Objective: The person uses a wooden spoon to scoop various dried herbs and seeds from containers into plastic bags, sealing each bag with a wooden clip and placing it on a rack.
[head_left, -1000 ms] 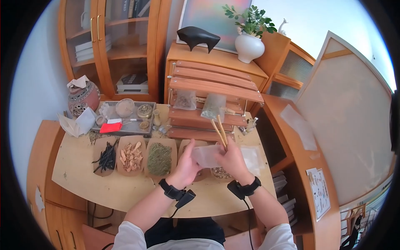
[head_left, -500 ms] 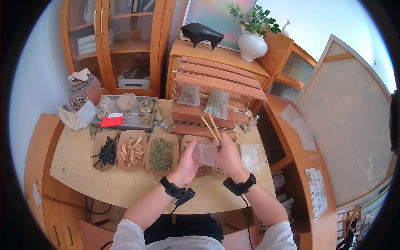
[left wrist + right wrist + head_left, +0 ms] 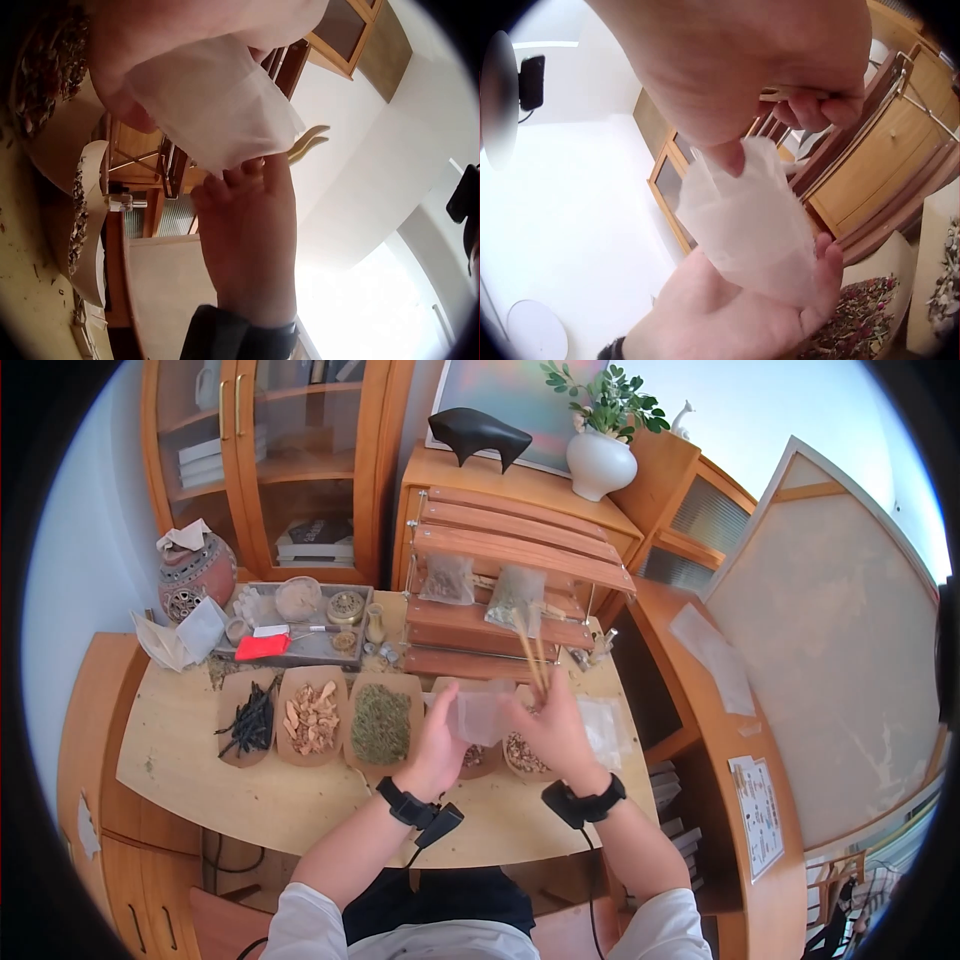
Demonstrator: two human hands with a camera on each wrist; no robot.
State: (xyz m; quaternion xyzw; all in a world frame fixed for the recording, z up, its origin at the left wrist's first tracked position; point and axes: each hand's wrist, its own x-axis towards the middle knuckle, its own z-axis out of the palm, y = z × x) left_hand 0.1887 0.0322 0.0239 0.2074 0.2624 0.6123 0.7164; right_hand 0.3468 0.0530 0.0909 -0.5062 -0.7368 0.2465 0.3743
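Observation:
Between my hands hangs a small white translucent pouch (image 3: 482,718). My left hand (image 3: 434,748) holds it from the left, its fingers bent at the pouch's lower edge in the right wrist view. My right hand (image 3: 562,735) grips wooden tongs (image 3: 531,660), tips pointing up and away. Its thumb (image 3: 733,159) presses at the pouch's upper edge. Below the hands stand kraft-paper trays: one of reddish dried flower mix (image 3: 859,311), partly hidden by the pouch and hands, and one of pale chopped herbs (image 3: 523,754).
Further left are trays of dark strips (image 3: 247,718), tan slices (image 3: 312,716) and green herb (image 3: 381,722). More clear pouches (image 3: 600,730) lie right of the hands. Filled pouches (image 3: 447,578) sit on a slatted wooden rack (image 3: 500,660) behind. A grey tray (image 3: 300,657) holds small vessels.
The tongs swing from leaning left to more upright in my right hand. The pouch stays between both hands, and the right hand's grip at its edge shifts slightly.

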